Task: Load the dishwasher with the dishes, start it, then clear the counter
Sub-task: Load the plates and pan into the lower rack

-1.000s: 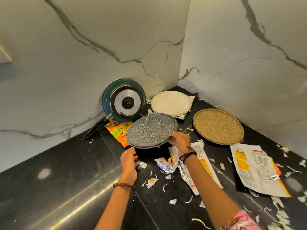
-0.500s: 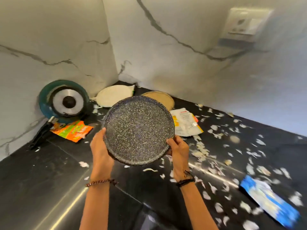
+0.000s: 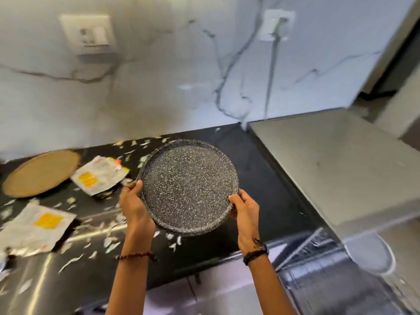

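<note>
Speckled plate: we grip its rim with left hand at nine o'clock, right hand at four; we should keep it level toward the rack.

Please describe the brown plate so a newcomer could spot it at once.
On the black stone counter, look far left against the marble wall. The round flat brown woven-look plate lies there beside a torn white and yellow food packet. Unlike the speckled plate, no hand holds it.
</note>
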